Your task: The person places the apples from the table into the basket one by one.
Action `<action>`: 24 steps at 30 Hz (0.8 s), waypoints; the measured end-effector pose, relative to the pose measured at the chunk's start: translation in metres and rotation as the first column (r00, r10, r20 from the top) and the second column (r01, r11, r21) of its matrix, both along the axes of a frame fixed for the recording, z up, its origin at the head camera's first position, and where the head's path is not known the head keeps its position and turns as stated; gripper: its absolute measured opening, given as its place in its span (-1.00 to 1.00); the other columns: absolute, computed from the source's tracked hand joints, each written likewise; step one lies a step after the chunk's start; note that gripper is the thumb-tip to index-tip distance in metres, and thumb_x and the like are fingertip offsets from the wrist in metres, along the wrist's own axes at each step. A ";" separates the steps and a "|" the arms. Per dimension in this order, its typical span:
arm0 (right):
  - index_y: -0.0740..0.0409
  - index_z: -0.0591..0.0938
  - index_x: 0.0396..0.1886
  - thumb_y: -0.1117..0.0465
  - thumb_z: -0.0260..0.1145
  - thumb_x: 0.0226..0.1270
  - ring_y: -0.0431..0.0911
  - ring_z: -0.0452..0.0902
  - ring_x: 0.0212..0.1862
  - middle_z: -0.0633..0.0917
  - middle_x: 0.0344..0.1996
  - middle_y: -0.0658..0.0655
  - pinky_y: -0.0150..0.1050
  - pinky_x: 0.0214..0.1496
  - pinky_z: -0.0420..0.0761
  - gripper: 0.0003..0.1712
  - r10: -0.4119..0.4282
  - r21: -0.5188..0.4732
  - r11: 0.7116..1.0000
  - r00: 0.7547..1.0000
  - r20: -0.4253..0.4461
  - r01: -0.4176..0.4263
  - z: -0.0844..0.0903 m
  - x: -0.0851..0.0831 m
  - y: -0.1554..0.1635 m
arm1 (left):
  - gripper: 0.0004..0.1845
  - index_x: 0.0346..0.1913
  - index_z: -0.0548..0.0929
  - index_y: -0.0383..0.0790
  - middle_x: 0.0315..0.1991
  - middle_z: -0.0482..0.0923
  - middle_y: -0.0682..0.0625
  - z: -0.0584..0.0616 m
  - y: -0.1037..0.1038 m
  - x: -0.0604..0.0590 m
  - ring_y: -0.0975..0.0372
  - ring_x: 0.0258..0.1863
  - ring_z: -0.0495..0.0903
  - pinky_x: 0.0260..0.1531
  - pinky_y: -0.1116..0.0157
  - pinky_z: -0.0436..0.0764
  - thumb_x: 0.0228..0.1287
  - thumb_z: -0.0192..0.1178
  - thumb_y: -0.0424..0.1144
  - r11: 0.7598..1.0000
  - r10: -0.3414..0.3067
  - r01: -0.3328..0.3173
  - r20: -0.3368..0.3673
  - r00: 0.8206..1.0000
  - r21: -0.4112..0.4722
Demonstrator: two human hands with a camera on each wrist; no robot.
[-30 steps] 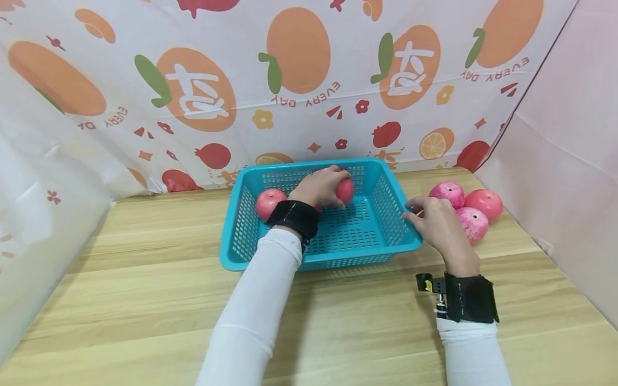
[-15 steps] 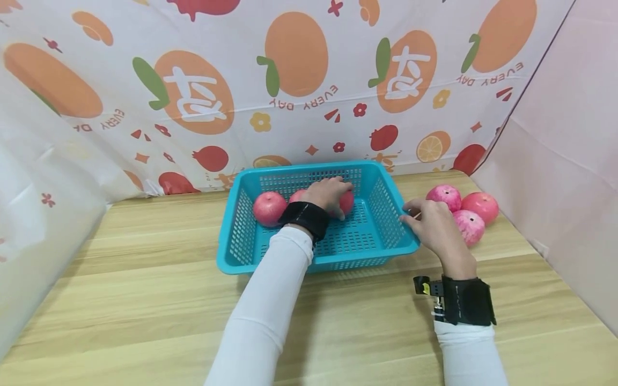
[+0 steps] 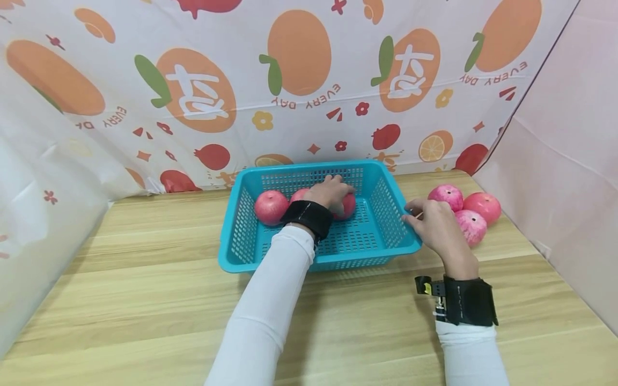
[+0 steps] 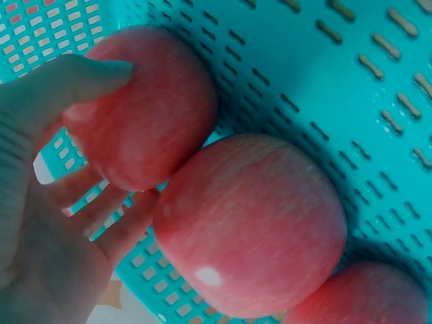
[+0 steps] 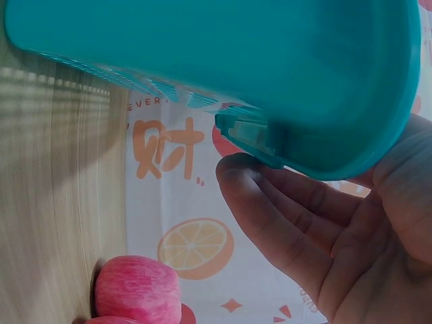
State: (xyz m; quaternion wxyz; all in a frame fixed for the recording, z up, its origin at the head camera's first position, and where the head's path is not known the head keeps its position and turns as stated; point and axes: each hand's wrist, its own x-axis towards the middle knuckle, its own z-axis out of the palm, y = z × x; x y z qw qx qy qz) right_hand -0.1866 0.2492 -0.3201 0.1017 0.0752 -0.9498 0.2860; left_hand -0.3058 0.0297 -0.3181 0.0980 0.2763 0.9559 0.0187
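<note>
A turquoise plastic basket (image 3: 345,260) stands on the wooden table with three red apples in a row inside it. My left hand (image 3: 328,194) reaches in and holds the rightmost apple (image 4: 158,115), thumb across its near side and fingers around behind. Against that one sits the middle apple (image 4: 250,223), partly covered by the hand in the head view. The left-end apple (image 3: 271,207) lies by the basket's left wall. At the basket's right side my right hand (image 3: 436,222) pinches the rim, thumb on one side and fingers beneath, as the right wrist view shows.
Right of the basket, a streaky pink apple (image 3: 446,197), a redder apple (image 3: 484,207) and another pink apple (image 3: 470,227) cluster behind my right hand. A fruit-print cloth (image 3: 309,128) hangs close behind the basket. White sheeting (image 3: 560,177) flanks the table.
My left hand has come down slightly with its apple, which sits lower in the basket beside the middle one, now more exposed. The right hand keeps its place on the rim.
</note>
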 end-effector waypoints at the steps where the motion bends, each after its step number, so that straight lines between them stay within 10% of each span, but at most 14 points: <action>1: 0.52 0.65 0.02 0.37 0.38 0.37 0.28 0.69 -0.20 0.72 -0.19 0.46 0.08 -0.18 0.74 -0.68 0.001 0.001 1.000 1.000 -0.003 -0.001 0.000 0.000 0.000 | -0.36 0.49 0.43 0.06 0.39 0.35 -0.12 0.000 0.000 0.000 0.01 0.30 0.29 0.18 -0.01 0.55 0.38 0.26 -0.30 1.000 -0.001 0.001 -0.004 1.000 -0.001; 12: 0.52 0.65 0.03 0.36 0.38 0.38 0.28 0.69 -0.19 0.72 -0.19 0.46 0.09 -0.16 0.74 -0.68 0.001 0.008 1.000 1.000 0.001 -0.001 -0.001 0.001 -0.001 | -0.32 0.52 0.37 0.05 0.43 0.33 -0.11 0.004 0.001 0.006 0.01 0.36 0.29 0.23 -0.01 0.51 0.40 0.22 -0.42 1.000 0.020 -0.020 -0.001 1.000 -0.013; 18: 0.52 0.64 0.03 0.36 0.38 0.37 0.29 0.69 -0.18 0.71 -0.18 0.47 0.09 -0.16 0.73 -0.67 0.005 0.006 1.000 1.000 0.001 -0.005 -0.001 0.000 -0.001 | -0.25 0.56 0.28 -0.02 0.52 0.20 -0.17 0.010 -0.001 0.005 -0.04 0.48 0.14 0.31 -0.09 0.42 0.37 0.32 -0.17 0.999 -0.032 0.033 0.004 0.999 -0.033; 24: 0.52 0.64 0.05 0.35 0.39 0.37 0.29 0.69 -0.18 0.71 -0.16 0.47 0.10 -0.15 0.73 -0.65 0.003 0.004 1.000 1.000 -0.002 -0.003 -0.001 0.001 0.001 | -0.52 0.37 0.55 -0.13 0.27 0.52 -0.10 0.024 -0.005 0.003 0.07 0.23 0.46 0.20 0.07 0.54 0.44 0.22 -0.17 0.993 -0.119 0.119 -0.076 0.990 -0.003</action>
